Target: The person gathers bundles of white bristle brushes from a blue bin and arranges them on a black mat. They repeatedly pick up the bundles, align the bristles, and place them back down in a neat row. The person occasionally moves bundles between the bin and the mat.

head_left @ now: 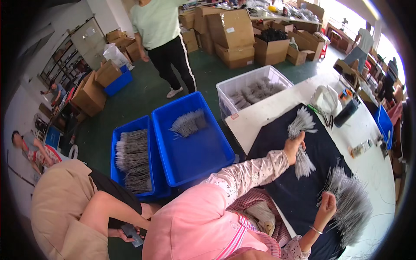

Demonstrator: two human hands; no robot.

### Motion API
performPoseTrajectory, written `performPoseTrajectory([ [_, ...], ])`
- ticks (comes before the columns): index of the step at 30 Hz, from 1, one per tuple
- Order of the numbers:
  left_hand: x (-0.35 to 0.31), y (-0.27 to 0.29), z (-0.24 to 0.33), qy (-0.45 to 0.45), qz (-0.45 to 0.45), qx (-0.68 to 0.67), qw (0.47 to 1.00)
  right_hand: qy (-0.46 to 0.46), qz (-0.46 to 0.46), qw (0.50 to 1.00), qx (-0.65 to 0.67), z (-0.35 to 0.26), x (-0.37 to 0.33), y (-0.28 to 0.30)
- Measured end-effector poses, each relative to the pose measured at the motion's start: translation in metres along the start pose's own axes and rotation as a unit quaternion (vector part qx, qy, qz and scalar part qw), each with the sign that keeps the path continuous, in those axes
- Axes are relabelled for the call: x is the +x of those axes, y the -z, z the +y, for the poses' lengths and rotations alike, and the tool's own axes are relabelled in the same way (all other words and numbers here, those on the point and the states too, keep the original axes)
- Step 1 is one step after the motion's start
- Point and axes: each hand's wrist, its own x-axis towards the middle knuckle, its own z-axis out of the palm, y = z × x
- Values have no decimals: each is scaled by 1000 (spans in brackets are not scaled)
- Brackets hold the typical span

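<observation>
My left hand [294, 150] is wrapped round the middle of a bundle of thin grey-white wires [302, 122], whose ends fan out on both sides of the fist. Beneath it, a dark cloth [277, 143] covers part of the white table. My right hand [327, 207] is closed with its fingers pinched together, at the edge of a large loose pile of similar thin wires [352, 206]. Whatever that pinch holds, if anything, is too small to make out.
Left of the table stand a blue bin [195, 160] with some wire bundles and a fuller blue bin [151, 173]. A white crate [223, 93] holds more. A dark bottle [346, 113] and green-handled tool [313, 108] lie on the table. A seated person holds a phone [132, 234]; another person stands beyond.
</observation>
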Motion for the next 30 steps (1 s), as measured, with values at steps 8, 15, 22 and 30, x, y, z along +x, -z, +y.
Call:
performPoseTrajectory([
  [8, -27, 11, -28, 53, -10, -41, 998, 218, 90, 960, -153, 2, 22, -92],
  [15, -43, 17, -26, 19, 21, -71, 997, 245, 78, 944, -209, 5, 12, -112],
  [22, -49, 15, -28, -44, -13, 47, 998, 292, 102, 919, -246, 5, 6, -117],
  [30, -61, 8, -26, -14, -107, 31, 994, 186, 75, 973, -117, 5, 8, -100],
])
